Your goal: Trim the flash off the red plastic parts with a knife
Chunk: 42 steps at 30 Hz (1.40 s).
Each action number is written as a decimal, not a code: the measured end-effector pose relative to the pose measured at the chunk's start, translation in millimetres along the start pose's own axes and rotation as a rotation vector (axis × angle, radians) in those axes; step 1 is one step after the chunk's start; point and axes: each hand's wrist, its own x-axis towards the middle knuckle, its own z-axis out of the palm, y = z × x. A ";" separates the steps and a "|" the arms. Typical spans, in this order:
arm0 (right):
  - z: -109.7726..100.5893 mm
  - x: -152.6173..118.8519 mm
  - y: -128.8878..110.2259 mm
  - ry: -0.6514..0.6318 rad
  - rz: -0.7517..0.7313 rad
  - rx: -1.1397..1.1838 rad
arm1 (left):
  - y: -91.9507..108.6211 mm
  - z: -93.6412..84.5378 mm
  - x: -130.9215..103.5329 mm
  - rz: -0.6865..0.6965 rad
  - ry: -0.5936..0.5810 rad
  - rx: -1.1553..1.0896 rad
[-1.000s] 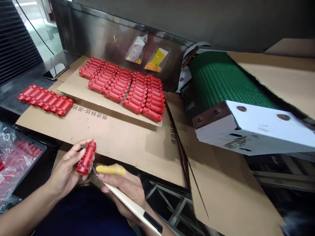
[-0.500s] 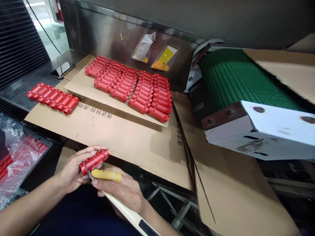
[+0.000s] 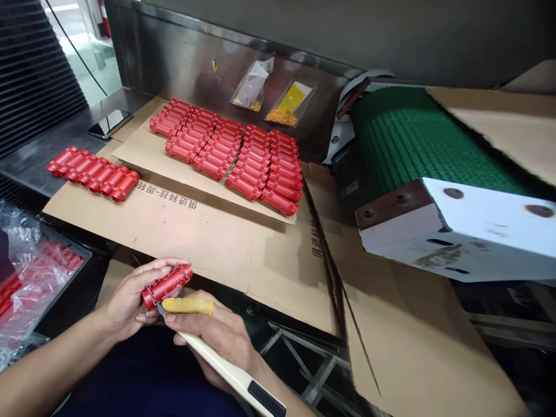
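Note:
My left hand is closed around a red ribbed cylinder, tilted up to the right, with thin grooves on its face. In my right hand is a cream-handled knife with a dark inset near its rear end. A yellow cover sits on one finger of that hand. The metal blade touches the lower left end of the cylinder. Beyond my hands, red cylinders stand in several columns on a cardboard sheet. Another row of red parts lies to the left.
At the right, a green belt conveyor with a white metal end juts over cardboard. A phone lies at the back left. Lower left, a bin holds red parts under plastic. Two small bags hang on the metal wall.
The knife handle has tilted slightly, its rear end a little further right. My left hand and the red cylinder have hardly moved.

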 end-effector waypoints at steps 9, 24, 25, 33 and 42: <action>-6.1 17.0 -19.9 -0.256 0.274 -0.012 | -1.8 2.0 1.8 0.037 0.053 0.012; 12.9 -8.0 -0.3 0.221 0.035 -0.228 | -11.8 -3.3 -12.7 0.767 0.245 0.235; 13.8 -7.5 0.3 0.229 0.021 -0.230 | -12.5 -3.6 -13.4 0.781 0.246 0.264; 14.3 -8.2 0.1 0.242 -0.010 -0.269 | -14.2 -5.5 -13.1 0.904 0.207 0.364; 16.3 -12.4 -4.8 0.261 0.041 -0.236 | -18.1 -10.3 -9.3 0.863 0.154 0.293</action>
